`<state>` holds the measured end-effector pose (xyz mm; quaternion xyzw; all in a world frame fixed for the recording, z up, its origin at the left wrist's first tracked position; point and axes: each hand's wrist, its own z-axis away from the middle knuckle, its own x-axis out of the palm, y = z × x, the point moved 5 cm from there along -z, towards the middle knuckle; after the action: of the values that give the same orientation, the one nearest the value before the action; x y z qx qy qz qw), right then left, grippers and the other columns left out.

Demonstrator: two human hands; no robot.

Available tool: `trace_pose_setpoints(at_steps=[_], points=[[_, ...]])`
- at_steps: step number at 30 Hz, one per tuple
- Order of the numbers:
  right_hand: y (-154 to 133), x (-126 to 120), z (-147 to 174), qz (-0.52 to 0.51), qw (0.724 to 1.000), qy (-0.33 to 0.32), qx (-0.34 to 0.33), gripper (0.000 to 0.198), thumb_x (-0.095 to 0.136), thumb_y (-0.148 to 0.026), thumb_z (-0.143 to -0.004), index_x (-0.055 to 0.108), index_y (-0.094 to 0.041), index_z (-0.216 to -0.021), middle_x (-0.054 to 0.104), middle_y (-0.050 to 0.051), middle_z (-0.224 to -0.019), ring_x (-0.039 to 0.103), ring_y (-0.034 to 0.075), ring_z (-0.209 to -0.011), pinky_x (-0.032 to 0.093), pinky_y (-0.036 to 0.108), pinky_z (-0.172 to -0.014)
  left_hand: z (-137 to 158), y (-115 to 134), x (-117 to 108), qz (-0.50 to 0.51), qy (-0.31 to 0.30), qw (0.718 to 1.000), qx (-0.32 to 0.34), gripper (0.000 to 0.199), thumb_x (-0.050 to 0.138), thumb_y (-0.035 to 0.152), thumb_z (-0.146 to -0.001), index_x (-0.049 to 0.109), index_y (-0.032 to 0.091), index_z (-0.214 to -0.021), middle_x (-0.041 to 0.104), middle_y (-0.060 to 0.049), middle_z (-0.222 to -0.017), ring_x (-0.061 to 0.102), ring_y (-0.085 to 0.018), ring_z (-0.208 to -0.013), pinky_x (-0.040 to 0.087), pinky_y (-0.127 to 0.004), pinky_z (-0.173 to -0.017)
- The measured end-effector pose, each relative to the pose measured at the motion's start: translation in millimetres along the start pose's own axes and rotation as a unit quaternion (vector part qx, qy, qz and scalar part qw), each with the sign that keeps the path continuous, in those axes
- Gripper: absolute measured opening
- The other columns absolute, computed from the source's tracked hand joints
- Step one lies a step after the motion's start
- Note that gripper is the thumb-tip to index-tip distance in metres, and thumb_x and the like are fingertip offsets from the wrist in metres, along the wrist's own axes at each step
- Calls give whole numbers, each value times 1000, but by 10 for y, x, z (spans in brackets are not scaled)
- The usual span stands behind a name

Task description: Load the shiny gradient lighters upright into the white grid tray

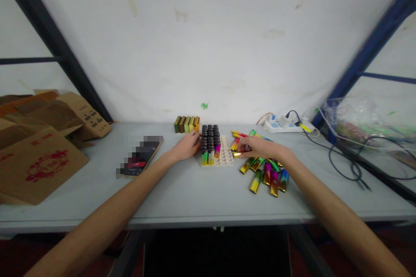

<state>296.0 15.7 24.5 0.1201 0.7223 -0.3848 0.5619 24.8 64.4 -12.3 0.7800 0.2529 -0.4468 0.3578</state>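
Note:
A pale tray [228,158] with rows of round holes lies mid-table. Black-topped lighters [210,138] with shiny coloured bodies stand upright in its left part; the right part shows bare holes. My left hand [187,145] is closed at the tray's left side, its curled fingers against the edge and the outer lighters. To the right of the tray, my right hand [256,146] pinches a gold metallic lighter case [239,155], tilted nearly flat. Below and around that hand lies a loose pile of metallic lighter cases [267,174] in several colours, partly hidden by the hand and forearm.
Behind the tray stands a block of upright gold-edged cases [186,124]. A phone-like dark device [143,156], partly pixelated, lies left. Cardboard boxes [45,156] fill the far left. A power strip [282,125], black cable [346,169] and plastic bag [354,117] are right.

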Motion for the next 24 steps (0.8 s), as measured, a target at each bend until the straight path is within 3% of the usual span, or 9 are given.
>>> trace_pose_setpoints(at_steps=[3,6,11,15,19,21,24], points=[[-45,-45,-6,8,1000,24,-13,20,64,-38,-95,70,-19,-97,69,5,-89,60,18,-75,46,30,-69,1,0,6,-6,-2,1000,5,18,47,20,-91,64,16,-95,61,-12,-98,60,-26,-94,54,-43,-91],[-93,-163,4,1,995,94,-20,29,54,-41,-101,71,-19,-108,70,8,-97,62,20,-85,48,33,-79,0,0,5,1,1,1000,6,17,47,20,-91,63,16,-94,61,-12,-97,60,-26,-93,54,-43,-90],[-123,-248,13,-112,982,151,3,43,47,-49,-103,68,-19,-125,74,8,-107,65,21,-90,51,34,-81,-2,18,-4,-1,-1,1000,10,16,48,19,-91,64,16,-95,61,-11,-97,61,-26,-95,54,-42,-92],[-116,-250,-2,-159,968,191,33,41,58,-50,-96,74,-18,-115,76,8,-103,66,20,-86,52,33,-80,-2,30,-10,-13,-6,1000,5,16,48,18,-91,63,16,-97,61,-12,-99,61,-26,-97,54,-42,-93],[-33,-223,-7,-249,931,256,79,42,74,-51,-83,74,-15,-106,75,8,-93,65,19,-77,51,31,-72,-2,43,-14,-9,-10,1000,0,16,48,18,-91,63,16,-95,61,-12,-99,61,-27,-97,54,-43,-92],[23,-181,-17,-276,918,267,100,45,74,-55,-82,72,-14,-99,71,5,-79,60,17,-67,47,29,-62,-1,49,-19,-8,-7,1000,-1,15,48,18,-91,62,16,-94,61,-12,-98,61,-27,-96,54,-42,-91],[46,-122,-61,-274,926,248,77,46,65,-61,-88,69,-15,-92,67,3,-76,59,17,-68,47,29,-62,1,53,-19,-14,-5,1000,-1,15,46,18,-91,62,17,-93,60,-12,-97,61,-26,-95,54,-42,-90]])
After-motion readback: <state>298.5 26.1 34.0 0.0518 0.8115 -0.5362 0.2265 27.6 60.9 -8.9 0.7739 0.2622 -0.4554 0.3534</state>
